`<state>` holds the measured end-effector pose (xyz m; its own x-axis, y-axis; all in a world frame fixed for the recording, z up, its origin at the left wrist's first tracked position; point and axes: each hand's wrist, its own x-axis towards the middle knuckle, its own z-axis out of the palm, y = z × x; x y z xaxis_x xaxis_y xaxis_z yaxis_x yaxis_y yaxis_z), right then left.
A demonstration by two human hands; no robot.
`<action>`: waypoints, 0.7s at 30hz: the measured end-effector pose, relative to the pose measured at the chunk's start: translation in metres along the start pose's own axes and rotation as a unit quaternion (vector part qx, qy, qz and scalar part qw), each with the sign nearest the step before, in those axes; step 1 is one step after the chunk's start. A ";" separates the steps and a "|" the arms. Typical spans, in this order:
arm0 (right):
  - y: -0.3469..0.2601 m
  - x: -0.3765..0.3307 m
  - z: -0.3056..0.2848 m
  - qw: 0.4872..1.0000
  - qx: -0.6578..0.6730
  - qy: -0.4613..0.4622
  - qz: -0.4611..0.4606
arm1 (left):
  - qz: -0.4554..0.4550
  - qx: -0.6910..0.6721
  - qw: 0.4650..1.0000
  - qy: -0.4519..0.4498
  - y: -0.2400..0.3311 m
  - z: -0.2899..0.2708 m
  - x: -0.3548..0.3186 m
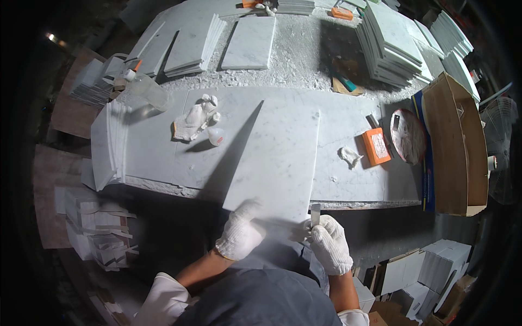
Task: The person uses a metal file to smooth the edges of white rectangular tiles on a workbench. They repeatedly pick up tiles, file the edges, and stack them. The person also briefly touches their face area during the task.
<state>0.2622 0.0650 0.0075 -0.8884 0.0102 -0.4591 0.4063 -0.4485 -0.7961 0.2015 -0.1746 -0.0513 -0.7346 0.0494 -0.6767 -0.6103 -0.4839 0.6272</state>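
A white marble tile [280, 152] with faint grey veins stands out over the near edge of the worktable, its far end casting a long shadow to the left. My left hand [242, 231], in a white knit glove, is at the tile's near left corner; motion smears its fingers. Beside the near right corner, my right hand [330, 244], also gloved, is closed around a small flat blade like a putty knife [315, 213], which points up. The blade's handle is hidden in the glove.
On the table lie a spare glove [190, 124], a small translucent cup [216, 136], an orange box [376, 146], a crumpled white scrap [350, 156] and a round tin of whitish paste [407, 136]. A cardboard box [457, 141] stands right. Stacked tiles [389, 43] sit behind.
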 end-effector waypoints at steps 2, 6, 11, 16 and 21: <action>0.002 0.007 -0.006 0.998 0.068 0.002 -0.018 | 0.004 0.020 0.999 0.039 0.008 0.001 0.002; 0.007 0.020 -0.024 0.994 0.072 0.048 -0.062 | -0.008 -0.026 0.999 -0.023 0.003 -0.006 0.012; 0.000 0.045 -0.021 0.988 0.069 0.087 -0.108 | -0.082 -0.071 0.990 -0.089 -0.007 -0.015 0.019; -0.013 0.092 0.012 0.995 -0.011 0.000 -0.099 | -0.175 -0.118 0.962 -0.175 -0.008 -0.007 0.015; -0.004 0.184 0.027 0.993 -0.028 -0.111 -0.021 | -0.224 -0.080 0.936 -0.260 -0.029 -0.004 0.016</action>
<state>0.0910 0.0445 -0.0636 -0.9277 -0.1721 -0.3313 0.3731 -0.4009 -0.8367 0.2086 -0.1639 -0.0816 -0.4864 0.6767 -0.5528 -0.8696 -0.4362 0.2312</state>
